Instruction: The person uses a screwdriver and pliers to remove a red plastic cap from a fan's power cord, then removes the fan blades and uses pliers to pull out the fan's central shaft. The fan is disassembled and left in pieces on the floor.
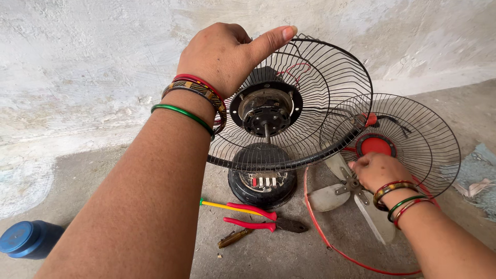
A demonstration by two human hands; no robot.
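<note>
L hand (222,57): clenched on top rim of rear grill (310,103), thumb out along the wire; bangles on wrist.
R hand (376,171): fingers closed on hub of blade (356,199), grasping it; bangles on wrist too.
Fan (263,155): upright on concrete floor, near wall; rear grill on, motor (266,111) w/ bare shaft facing cam, black base (262,188) w/ white switches below.
Blade: grey, lying on floor just R of base, inside red ring (330,243).
Front grill (413,139): red centre cap, leaning behind R hand, overlapping rear grill's edge.
Tools: pliers (258,225) w/ red grips + screwdriver (232,206), on floor in front of base.
Blue lid (28,238): bottom-left corner.
</note>
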